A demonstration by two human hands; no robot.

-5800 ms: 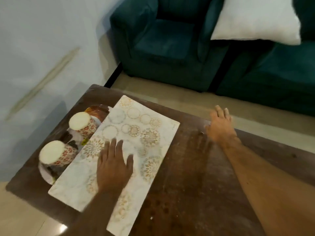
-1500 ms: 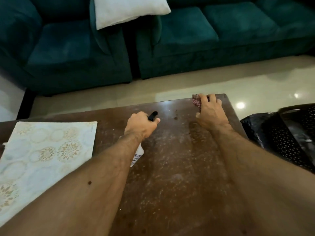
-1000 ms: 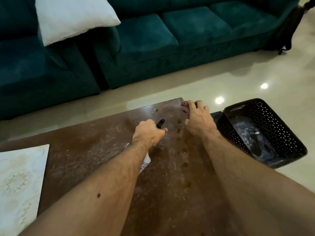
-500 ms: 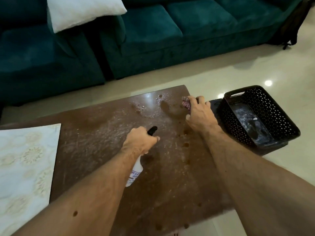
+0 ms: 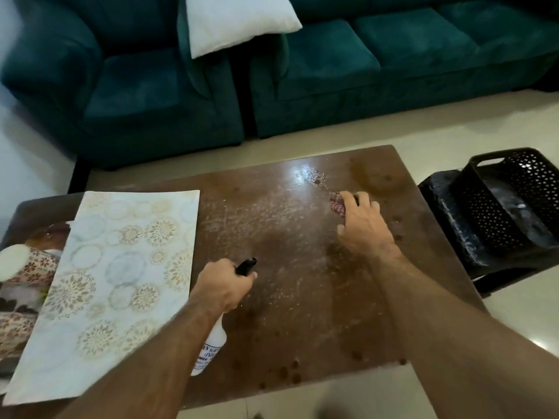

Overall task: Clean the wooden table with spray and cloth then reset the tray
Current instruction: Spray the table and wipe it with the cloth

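1. Living room: teal sofa (image 5: pixel 302 71) with a white pillow (image 5: pixel 236 22) behind a brown wooden counter (image 5: pixel 290 297), pale tile floor.
2. Landmark = counter. Patterned tray (image 5: pixel 115 282) lies flat on its left part; floral cups (image 5: pixel 21 267) sit just past the tray's left edge. Black basket (image 5: pixel 508 207) on the floor off the counter's right side.
3. Left hand (image 5: pixel 223 285): grip wrapped round the spray (image 5: pixel 211 343), black nozzle pointing across the counter middle, white body angled back under the forearm.
4. Right hand (image 5: pixel 363 225): grip pressing a red checked cloth (image 5: pixel 337 205) onto the counter's far right part; fingers cover most of it.
5. Change vs half a second ago: right hand and cloth have come off the far right edge, inward beside the wet patch (image 5: pixel 311 176); spray hand pulled back toward the near side.
6. Wet shine and droplets sit at the far right; dusty streaks cover the middle; dark spots along the near edge.
7. Judgement: spraying of that corner looks done, wiping starting there. Most of the counter is not yet wiped, tray reset not begun; tray likely has to shift to clean beneath it.
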